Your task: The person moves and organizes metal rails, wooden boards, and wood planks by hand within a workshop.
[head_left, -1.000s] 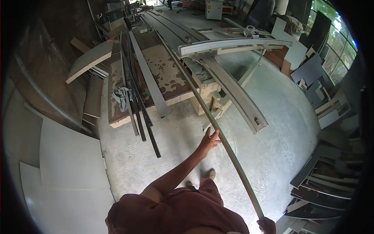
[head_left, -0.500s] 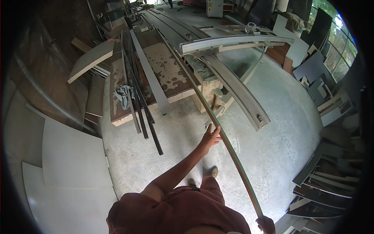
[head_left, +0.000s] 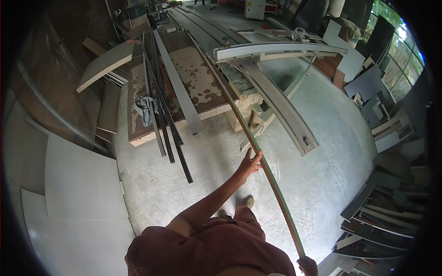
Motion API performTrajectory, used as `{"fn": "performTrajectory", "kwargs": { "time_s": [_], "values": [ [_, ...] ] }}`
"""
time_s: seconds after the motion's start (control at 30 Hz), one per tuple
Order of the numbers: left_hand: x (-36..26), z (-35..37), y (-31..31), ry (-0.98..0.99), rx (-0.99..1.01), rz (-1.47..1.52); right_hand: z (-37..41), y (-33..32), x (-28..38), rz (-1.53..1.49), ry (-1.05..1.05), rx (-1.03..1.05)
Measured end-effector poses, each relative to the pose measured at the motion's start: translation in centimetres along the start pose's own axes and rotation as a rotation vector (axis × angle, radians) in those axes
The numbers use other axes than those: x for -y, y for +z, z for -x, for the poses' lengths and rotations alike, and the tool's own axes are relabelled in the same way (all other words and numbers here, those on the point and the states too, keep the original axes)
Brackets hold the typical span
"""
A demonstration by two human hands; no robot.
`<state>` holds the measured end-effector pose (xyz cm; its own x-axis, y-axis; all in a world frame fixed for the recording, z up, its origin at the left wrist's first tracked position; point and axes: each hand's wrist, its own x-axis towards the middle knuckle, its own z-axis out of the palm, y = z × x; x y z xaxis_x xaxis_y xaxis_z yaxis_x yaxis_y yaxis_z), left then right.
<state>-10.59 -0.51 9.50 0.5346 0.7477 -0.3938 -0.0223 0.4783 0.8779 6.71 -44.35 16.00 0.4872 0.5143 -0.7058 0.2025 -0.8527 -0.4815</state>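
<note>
A long, thin wooden strip (head_left: 272, 184) with a greenish edge runs from the saw table's side down to the lower right. Partway along it, my left hand (head_left: 250, 166) holds it from the left, thumb up and fingers against the strip. At its near end, my right hand (head_left: 307, 265) is closed around it, low in the view; most of its fingers are hidden. The strip's far part lies along the edge of a worn, patchy board (head_left: 193, 76) on the workbench.
Dark bars (head_left: 171, 124) and a pale flat strip (head_left: 177, 83) overhang the bench beside a grey rag (head_left: 145, 109). Right of it are a sliding rail (head_left: 278, 108) and a crosswise fence (head_left: 281, 49). Pale panels (head_left: 83, 184) lean left; offcuts (head_left: 382, 216) are stacked right.
The strip's near end and my right hand have shifted slightly left. My left hand keeps its place on the strip. The view has turned a little.
</note>
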Motion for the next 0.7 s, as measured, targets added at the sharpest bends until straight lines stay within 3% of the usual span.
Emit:
{"fn": "performTrajectory", "kwargs": {
  "time_s": [0.07,0.17,0.2,0.7],
  "values": [
    [0.6,-0.2,-0.5,-0.015,-0.017,0.006,-2.2,1.1,-3.7,0.060,-0.058,0.020],
    [1.3,-0.4,-1.0,-0.015,0.005,0.019,-0.7,2.1,-1.3,0.323,-0.133,-0.101],
    [1.3,-0.6,-1.0,-0.018,0.007,0.023,-0.2,1.9,-0.3,0.327,-0.065,-0.064],
    [1.2,-2.9,0.7,-0.070,0.061,0.073,-1.5,-0.2,-0.2,0.416,-0.105,-0.266]
  ]
}}
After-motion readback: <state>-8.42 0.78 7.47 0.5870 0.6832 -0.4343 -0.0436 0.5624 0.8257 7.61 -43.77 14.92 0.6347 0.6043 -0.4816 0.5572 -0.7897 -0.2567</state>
